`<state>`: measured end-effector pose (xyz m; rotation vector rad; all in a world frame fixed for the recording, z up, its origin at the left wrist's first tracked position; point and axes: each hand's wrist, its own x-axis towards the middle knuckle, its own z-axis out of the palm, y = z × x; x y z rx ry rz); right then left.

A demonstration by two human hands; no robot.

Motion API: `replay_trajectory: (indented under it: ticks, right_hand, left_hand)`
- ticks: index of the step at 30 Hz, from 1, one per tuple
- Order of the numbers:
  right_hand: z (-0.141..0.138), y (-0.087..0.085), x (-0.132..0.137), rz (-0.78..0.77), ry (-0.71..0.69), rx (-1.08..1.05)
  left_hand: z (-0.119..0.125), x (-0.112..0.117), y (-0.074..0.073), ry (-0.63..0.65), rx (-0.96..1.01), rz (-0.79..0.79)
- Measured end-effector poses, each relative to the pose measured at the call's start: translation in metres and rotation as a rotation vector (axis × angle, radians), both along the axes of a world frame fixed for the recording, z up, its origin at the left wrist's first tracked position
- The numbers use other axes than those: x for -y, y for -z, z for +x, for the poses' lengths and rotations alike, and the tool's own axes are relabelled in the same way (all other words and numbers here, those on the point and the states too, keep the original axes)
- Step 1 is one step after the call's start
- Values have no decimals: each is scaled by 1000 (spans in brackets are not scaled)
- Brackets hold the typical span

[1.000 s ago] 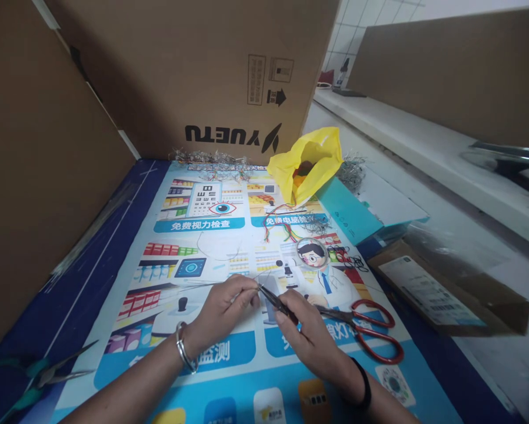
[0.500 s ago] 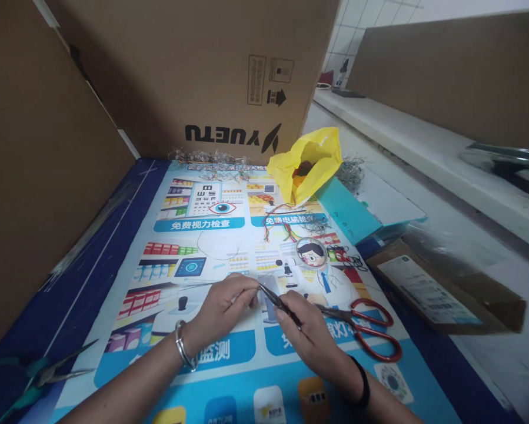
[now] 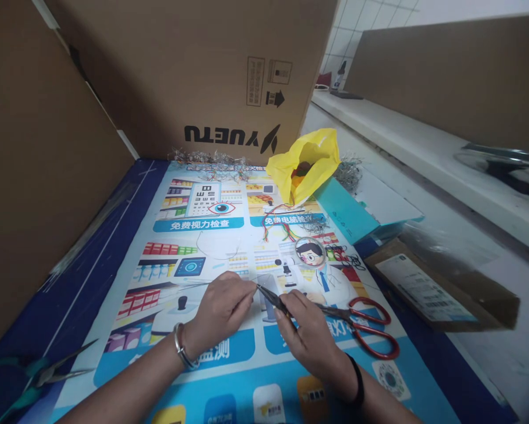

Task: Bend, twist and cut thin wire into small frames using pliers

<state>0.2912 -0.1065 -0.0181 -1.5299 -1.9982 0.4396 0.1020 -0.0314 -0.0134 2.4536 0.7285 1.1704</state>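
Note:
My left hand point(image 3: 223, 306), with a silver bangle at the wrist, pinches a thin wire point(image 3: 191, 285) whose tail runs out to the left over the printed sheet. In my right hand point(image 3: 308, 335) is a pair of dark-nosed pliers point(image 3: 269, 296), its tips meeting the left fingertips. My right palm and fingers hide most of its handles. What exactly sits between the jaws is too small to make out. Red-handled scissors point(image 3: 374, 327) lie just right of my right hand, blades partly behind it. Another thin curved wire point(image 3: 220, 257) rests farther up the sheet.
Green-handled pliers point(image 3: 39, 377) lie open at lower left. A yellow bag point(image 3: 306, 162) with coloured threads point(image 3: 282, 229) stands at the back, near tangled wire scraps point(image 3: 215, 162). Cardboard walls point(image 3: 158, 76) rise behind and left. A teal box point(image 3: 348, 209) and brown package point(image 3: 432, 288) are at right.
The pliers' jaws look wider apart at the handles now, and my right fingers have shifted slightly on them. My left fingers have closed up and rolled a little; other things stay put.

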Motion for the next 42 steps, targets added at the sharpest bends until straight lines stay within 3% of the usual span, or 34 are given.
replay_trajectory:
  ticks: [24,42]
  right_hand:
    - [2,0,-1,-24,-31,-14]
    - [3,3,-5,-131,-57,-196]
  left_hand:
    - [0,1,2,-3,-19,48]
    - [-3,-3,10,43,-45,37]
